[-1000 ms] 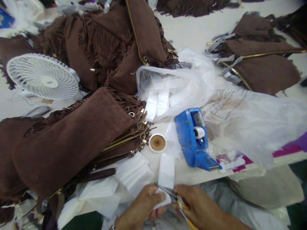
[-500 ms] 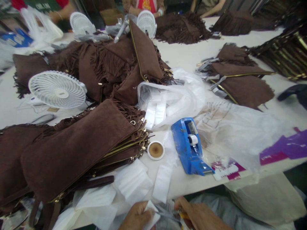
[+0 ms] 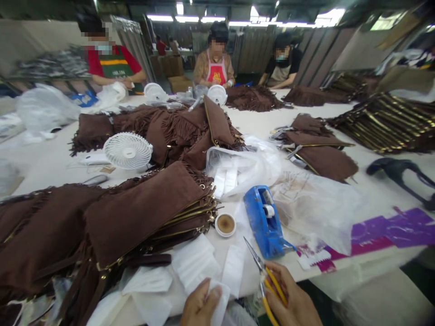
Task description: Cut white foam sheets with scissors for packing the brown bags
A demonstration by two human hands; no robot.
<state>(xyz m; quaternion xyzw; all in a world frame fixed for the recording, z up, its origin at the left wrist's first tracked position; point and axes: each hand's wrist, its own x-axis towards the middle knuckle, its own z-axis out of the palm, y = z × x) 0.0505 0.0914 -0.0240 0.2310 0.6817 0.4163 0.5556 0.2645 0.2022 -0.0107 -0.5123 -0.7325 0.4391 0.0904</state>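
Note:
At the bottom edge, my left hand (image 3: 200, 305) pinches a small piece of white wrapping sheet (image 3: 221, 302) between thumb and fingers. To its right, my right hand (image 3: 288, 294) is closed round the yellow handles of slim pointed scissors (image 3: 260, 262). Their metal tips point up and away from me, apart from the white piece. Just beyond my hands lie a white strip (image 3: 234, 267) and a stack of white sheets (image 3: 193, 260). A blue tape dispenser (image 3: 254, 213) stands beyond the scissors, beside a small round tub of brown paste (image 3: 225, 224).
Brown fringed suede bags (image 3: 142, 213) with gold zips pile up at the left. An open plastic bag (image 3: 248, 170) holds white strips. A white fan (image 3: 128, 151) stands among the bags. A black handle-like object (image 3: 401, 170) lies right. Several people sit across the table (image 3: 258, 120).
My view has tilted up, bringing the people opposite into sight. The scissors have swung from lying across the white piece to pointing upward, away from it. My left hand keeps its hold.

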